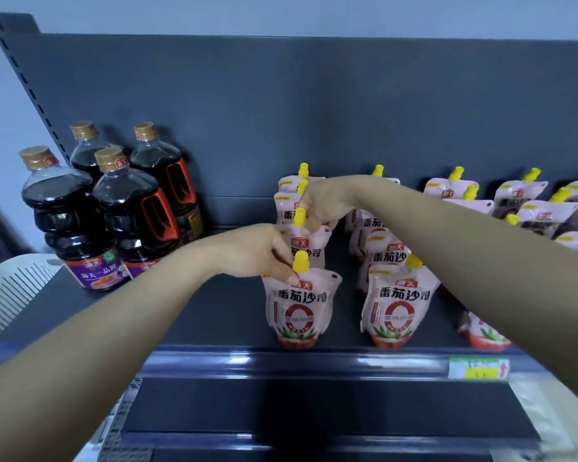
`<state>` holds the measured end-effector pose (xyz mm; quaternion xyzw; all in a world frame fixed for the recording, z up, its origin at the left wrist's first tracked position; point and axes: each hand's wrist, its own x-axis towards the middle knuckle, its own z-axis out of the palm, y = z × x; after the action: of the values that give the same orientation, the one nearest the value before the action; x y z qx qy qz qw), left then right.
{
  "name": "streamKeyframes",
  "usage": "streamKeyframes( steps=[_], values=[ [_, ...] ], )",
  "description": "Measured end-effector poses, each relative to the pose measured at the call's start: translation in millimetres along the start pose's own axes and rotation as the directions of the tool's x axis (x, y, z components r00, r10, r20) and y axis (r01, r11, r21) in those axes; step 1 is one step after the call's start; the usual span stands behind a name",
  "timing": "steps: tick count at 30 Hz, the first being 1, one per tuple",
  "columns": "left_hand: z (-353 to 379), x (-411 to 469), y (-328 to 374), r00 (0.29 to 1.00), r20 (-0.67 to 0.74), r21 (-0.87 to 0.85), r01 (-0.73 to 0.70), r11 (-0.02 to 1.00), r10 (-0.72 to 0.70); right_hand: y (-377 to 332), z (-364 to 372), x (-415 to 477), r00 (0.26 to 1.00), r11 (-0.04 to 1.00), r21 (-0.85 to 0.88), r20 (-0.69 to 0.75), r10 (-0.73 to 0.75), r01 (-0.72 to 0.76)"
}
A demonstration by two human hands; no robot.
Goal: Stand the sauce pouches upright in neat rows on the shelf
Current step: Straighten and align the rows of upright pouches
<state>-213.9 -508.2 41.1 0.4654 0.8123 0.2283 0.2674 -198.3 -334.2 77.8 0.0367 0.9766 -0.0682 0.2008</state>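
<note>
At centre frame, on the dark shelf point(214, 315), I note the front pouch point(299, 310) of the left-hand row standing upright. Its long axis is vertical, its yellow cap point(301, 261) points up, its printed face is toward the camera, and its base is near the shelf's front lip. Directly behind it stands the second pouch point(311, 250), likewise upright with spout up. Two more pouches file back toward the back panel point(314, 111), their lower parts hidden.

The left hand point(264, 251) enters from lower left, forearm diagonal, wrist bent downward. Its fingertips point(289, 276) pinch the top edge of the front pouch just left of the cap. The right hand point(324, 205) comes in from the right edge, forearm crossing over the neighbouring row point(397, 305), wrist flexed. Its fingers are curled on the top of the second pouch beside that pouch's spout. I judge this a grip, though the contact is partly hidden.

The neighbouring row, right of centre, stands upright, caps up. Further pouches point(518, 198) toward the right edge sit at mixed angles, and blur prevents finer reading. At upper left, four dark sauce bottles point(114, 211) stand clustered. A white basket point(10, 288) shows at the left edge, and a price tag point(477, 368) sits on the shelf rail at lower right.
</note>
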Motion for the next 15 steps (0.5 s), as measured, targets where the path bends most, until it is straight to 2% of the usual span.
streamKeyframes(
  steps=[2, 8, 15],
  values=[
    [7, -2, -3, 0.996, -0.076, -0.012, -0.036, 0.999, 0.035, -3, 7, -3, 0.995, 0.997, -0.077, -0.100, -0.007, -0.001],
    [14, -5, -5, 0.985, -0.167, -0.022, -0.048, 0.999, 0.043, -2, 16, -11, 0.994, 0.999, 0.030, -0.105, 0.034, -0.031],
    [10, -4, 0, 0.991, -0.125, 0.046, -0.035, 0.998, 0.041, 23, 4, -62, 0.969, 0.985, 0.150, -0.215, 0.121, -0.090]
  ],
)
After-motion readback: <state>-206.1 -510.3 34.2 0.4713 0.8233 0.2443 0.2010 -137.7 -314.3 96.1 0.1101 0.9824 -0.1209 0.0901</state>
